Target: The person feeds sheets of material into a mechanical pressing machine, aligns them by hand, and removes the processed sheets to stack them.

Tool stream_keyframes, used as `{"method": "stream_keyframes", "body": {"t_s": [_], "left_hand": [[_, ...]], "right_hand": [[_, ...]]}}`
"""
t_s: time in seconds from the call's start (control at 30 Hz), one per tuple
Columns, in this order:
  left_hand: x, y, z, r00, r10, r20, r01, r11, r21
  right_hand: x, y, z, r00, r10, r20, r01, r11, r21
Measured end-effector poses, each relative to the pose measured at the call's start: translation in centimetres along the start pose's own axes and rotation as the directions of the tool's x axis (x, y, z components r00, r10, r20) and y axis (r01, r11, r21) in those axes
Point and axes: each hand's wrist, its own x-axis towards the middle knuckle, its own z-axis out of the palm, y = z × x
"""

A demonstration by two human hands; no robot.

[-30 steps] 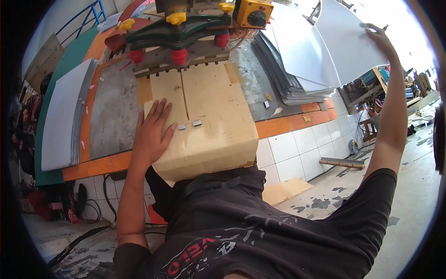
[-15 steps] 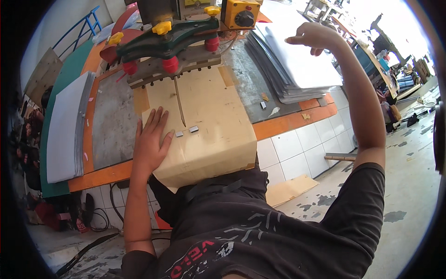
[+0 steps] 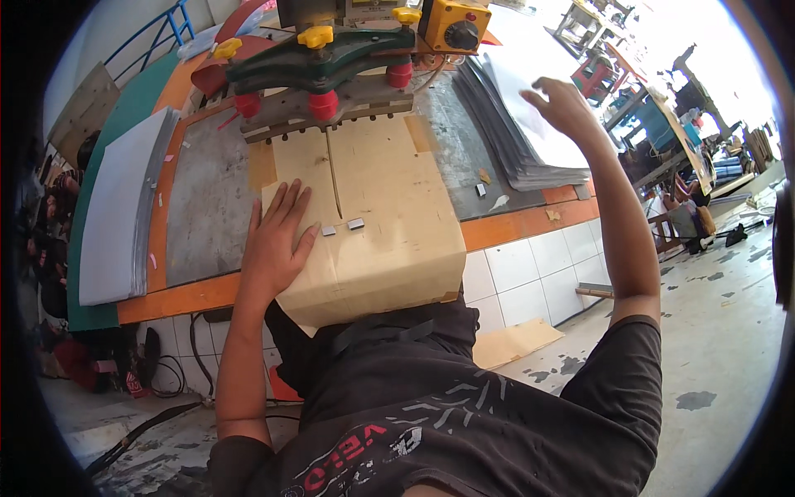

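My left hand (image 3: 281,236) lies flat, fingers a little spread, on the left side of a tan board (image 3: 397,199). That board lies under the head of a green press (image 3: 306,68), and its near end bends down over the table edge. Two small pale rectangular pieces (image 3: 356,224) lie on it to the right of my left thumb. A thin dark strip (image 3: 334,174) runs from the press toward them. Above a tall stack of white sheets (image 3: 526,128), my right hand (image 3: 565,109) is open and empty, thumb and forefinger apart. Whether it touches the top sheet I cannot tell.
Another white sheet stack (image 3: 124,215) stands at the left. The orange table edge (image 3: 505,226) runs along the near side. Yellow knobs (image 3: 315,36) top the press, beside a yellow control box (image 3: 455,25). A small loose piece (image 3: 480,190) lies right of the board.
My right hand has come down closer to the sheet stack, and its bent fingers have opened out. My left hand stays flat on the board. The whole view has shifted slightly.
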Motion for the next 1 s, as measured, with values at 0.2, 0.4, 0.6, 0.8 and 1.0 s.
{"method": "stream_keyframes", "body": {"t_s": [0.2,0.4,0.6,0.8,1.0], "left_hand": [[-0.1,-0.1,0.1,1.000,-0.014,0.014,0.014,1.000,-0.005],[0.1,-0.2,0.0,1.000,-0.009,0.017,0.010,1.000,-0.017],[-0.1,-0.4,0.1,1.000,0.002,0.002,-0.002,1.000,-0.029],[-0.1,-0.4,0.2,1.000,-0.001,0.000,0.001,0.999,-0.033],[0.0,-0.5,0.0,1.000,-0.004,0.003,0.004,1.000,-0.031]], "right_hand": [[8.2,-3.4,1.6,0.986,-0.056,-0.159,0.039,0.993,-0.108],[12.3,-3.0,4.5,0.981,-0.137,-0.141,0.080,0.932,-0.352],[13.1,-2.9,2.8,0.963,-0.121,-0.241,0.057,0.965,-0.257],[12.2,-1.1,1.6,0.820,-0.124,-0.559,0.066,0.990,-0.124],[10.0,-0.2,1.4,0.955,-0.104,-0.277,0.107,0.994,-0.004]]}}
